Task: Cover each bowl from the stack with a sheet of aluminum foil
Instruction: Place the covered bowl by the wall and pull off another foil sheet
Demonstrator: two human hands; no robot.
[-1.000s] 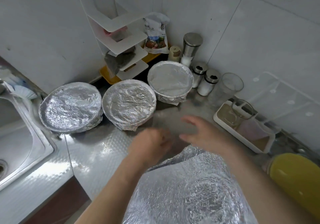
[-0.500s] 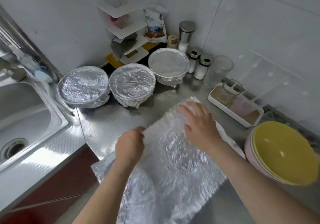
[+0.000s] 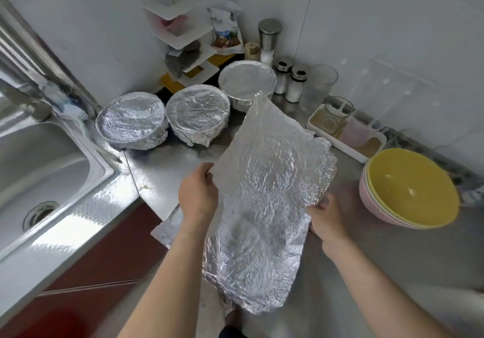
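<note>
Crinkled foil sheet (image 3: 264, 193) hangs lifted over the steel counter (image 3: 167, 170). The left hand (image 3: 199, 196) pinches its left edge. The right hand (image 3: 327, 222) meets the right edge, blurred, so I cannot tell its grip. Stacked bowls (image 3: 408, 188) sit just right, covered bowls (image 3: 197, 112) behind, sink (image 3: 39, 167) left.

Bare counter (image 3: 167, 164) lies open at centre left, between the sink (image 3: 39, 170) and the sheet (image 3: 264, 193), and again at lower right, below the bowl stack (image 3: 411, 188). The sheet, gripped at its edges by the left hand (image 3: 198, 196) and right hand (image 3: 327, 219), screens the middle. Three covered bowls (image 3: 197, 115) line the upper centre, close together. Shakers (image 3: 288, 81), a glass (image 3: 318, 86) and a tray (image 3: 345, 133) crowd the wall at upper right.
</note>
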